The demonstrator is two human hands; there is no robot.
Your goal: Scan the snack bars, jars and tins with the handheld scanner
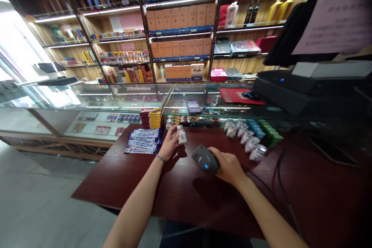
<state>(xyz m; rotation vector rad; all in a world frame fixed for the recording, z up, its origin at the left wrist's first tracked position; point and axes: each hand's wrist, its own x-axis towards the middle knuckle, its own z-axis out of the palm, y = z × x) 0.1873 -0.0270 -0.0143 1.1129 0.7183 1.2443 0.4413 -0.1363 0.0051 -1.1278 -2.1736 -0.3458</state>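
My left hand (pixel 171 142), with a thin band at its wrist, is closed around a small clear bottle (pixel 181 135) that has a pale label. My right hand (pixel 229 166) grips a dark barcode scanner (pixel 205 159), its head pointing left toward the bottle and a blue light glowing on top. Another small bottle (pixel 169 124) stands just behind my left hand. To the left lie blue-and-white wrapped packets (pixel 143 141) in a layered pile. Behind them rises a stack of brown-and-yellow packs (pixel 151 118).
Rows of small bottles (pixel 252 144) with blue and green packs (pixel 266 130) stand at right on the dark wooden table (pixel 180 197). A cable runs across the right side near a phone-like slab (pixel 333 150). Behind are a glass counter (pixel 139 97), a red mouse mat (pixel 232 96) and a monitor (pixel 290 35).
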